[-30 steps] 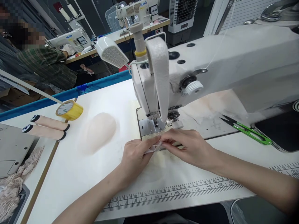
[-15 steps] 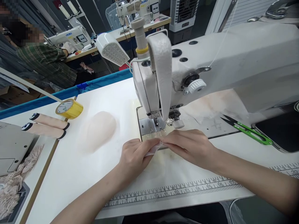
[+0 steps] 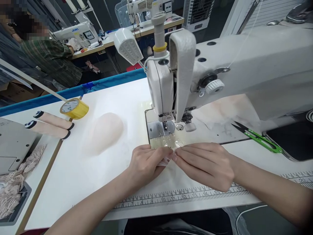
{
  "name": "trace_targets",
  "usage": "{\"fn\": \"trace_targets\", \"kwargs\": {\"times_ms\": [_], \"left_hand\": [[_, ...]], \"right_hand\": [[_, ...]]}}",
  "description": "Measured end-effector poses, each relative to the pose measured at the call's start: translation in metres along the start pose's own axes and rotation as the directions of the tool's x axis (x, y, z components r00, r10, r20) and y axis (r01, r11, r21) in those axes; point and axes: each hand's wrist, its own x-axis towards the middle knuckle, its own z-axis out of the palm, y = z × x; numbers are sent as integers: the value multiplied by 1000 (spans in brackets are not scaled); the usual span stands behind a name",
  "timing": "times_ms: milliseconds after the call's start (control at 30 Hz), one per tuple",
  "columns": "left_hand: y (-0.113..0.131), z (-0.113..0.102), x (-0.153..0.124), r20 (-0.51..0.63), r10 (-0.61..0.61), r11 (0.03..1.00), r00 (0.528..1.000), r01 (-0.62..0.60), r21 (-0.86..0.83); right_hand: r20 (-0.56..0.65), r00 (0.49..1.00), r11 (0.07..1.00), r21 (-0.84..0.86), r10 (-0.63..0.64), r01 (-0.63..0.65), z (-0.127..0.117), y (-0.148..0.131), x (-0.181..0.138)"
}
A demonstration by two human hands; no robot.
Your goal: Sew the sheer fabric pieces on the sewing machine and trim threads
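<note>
My left hand and my right hand meet fingertip to fingertip on the white table, just in front of the needle plate of a white sewing machine. Between the fingertips both hands pinch a small pale, thin piece of fabric; most of it is hidden by the fingers. The presser foot stands a short way behind the hands, with nothing under it that I can make out.
A pale moulded cup lies left of the machine, with a yellow tape roll and two thread cones further left. Green thread snips lie right. A printed ruler runs along the table's front edge. Another person sits at back left.
Both hands have drawn back a little from the needle plate toward me, still pinching the fabric piece together. The view has shifted slightly.
</note>
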Motion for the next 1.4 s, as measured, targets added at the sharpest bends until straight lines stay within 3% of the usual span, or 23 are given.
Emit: {"fn": "trace_targets", "kwargs": {"times_ms": [300,400,433,500,567,600,767,867,900,967,1033,1100,1167,1233,1300,1400], "left_hand": [[1,-1,-1,55,8,1000,998,-9,7],[6,-8,2,129,-63,998,990,67,-23],[8,-11,3,194,-130,988,972,143,-55],[10,-16,5,367,-283,930,886,347,-119],[10,-17,6,483,-391,861,783,496,-107],[8,-15,6,493,-426,850,759,522,-69],[-2,0,2,385,-485,874,785,449,184],[-6,2,4,370,-543,840,754,480,253],[-6,2,4,344,-538,842,769,470,265],[-6,1,5,247,-457,874,854,381,302],[-4,1,4,156,-300,901,941,225,371],[1,2,1,147,-138,901,980,62,430],[7,2,-2,199,-30,883,980,-67,464],[13,2,-5,258,-4,870,966,-124,476],[15,0,-5,300,-32,874,953,-119,472],[10,0,-4,321,-72,891,944,-84,447]], "right_hand": [[22,998,997,-48,-61,62,-7,0,6],[2,995,994,-61,-96,96,-8,1,5],[0,996,994,-50,-94,94,-8,2,4],[5,999,999,3,-41,41,-5,1,2],[57,993,991,78,102,-106,1,-1,-1],[98,977,974,112,188,-198,4,-1,-2],[281,823,795,237,494,-558,22,1,-5],[368,674,664,176,641,-727,30,5,-3],[399,617,620,141,678,-772,31,7,-2],[449,526,545,99,723,-833,33,9,1],[486,461,476,101,743,-873,34,11,3],[512,407,402,127,757,-907,34,13,5],[518,372,349,146,770,-926,35,13,6],[501,368,347,139,784,-928,35,14,5],[471,400,404,97,786,-909,36,14,2],[415,552,607,-1,723,-795,35,14,-5]]}}
